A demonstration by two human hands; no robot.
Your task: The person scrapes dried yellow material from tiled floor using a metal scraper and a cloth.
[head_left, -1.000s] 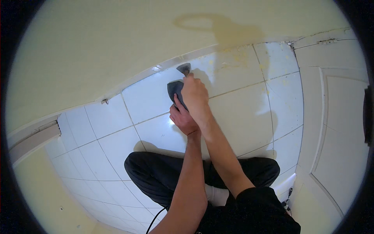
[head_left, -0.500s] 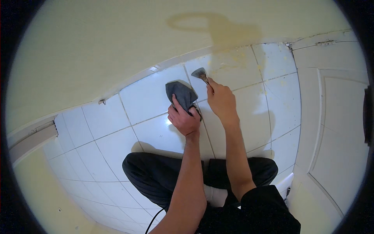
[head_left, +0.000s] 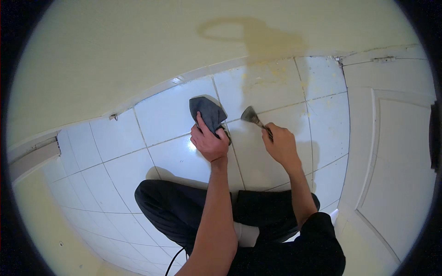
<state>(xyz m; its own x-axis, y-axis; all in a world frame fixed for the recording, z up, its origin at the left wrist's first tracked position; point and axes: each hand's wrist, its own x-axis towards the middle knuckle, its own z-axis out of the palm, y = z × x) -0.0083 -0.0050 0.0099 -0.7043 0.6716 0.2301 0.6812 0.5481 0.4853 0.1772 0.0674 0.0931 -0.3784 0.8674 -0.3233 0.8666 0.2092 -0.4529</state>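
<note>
In the head view, my left hand (head_left: 209,140) is grasping a grey cloth (head_left: 207,110), the index finger laid along it and the bulk of it bunched beyond my fingertips; whether the cloth rests on the floor I cannot tell. A dark patch shows just beside that thumb, too unclear for me to name. My right hand (head_left: 282,145) is clenched around the handle of a scraper (head_left: 254,118), whose flared blade points ahead and to the left, between my two hands; I cannot tell whether its edge touches the tiles (head_left: 258,161). Beyond my right hand, near the foot of the wall (head_left: 115,60), yellow marks (head_left: 271,71) speckle the floor, with a shadow falling over part of them. To the right of that hand stands a pale door (head_left: 400,147); nearer me than both hands are my dark trousers (head_left: 177,202). To handle the scraper well, I'd judge a firm grip low on the handle, a shallow blade angle and even pressure best, so no corner digs into the glaze or snags a joint. The cloth should be folded thickly, keeping my left fingers clear of the edge.
</note>
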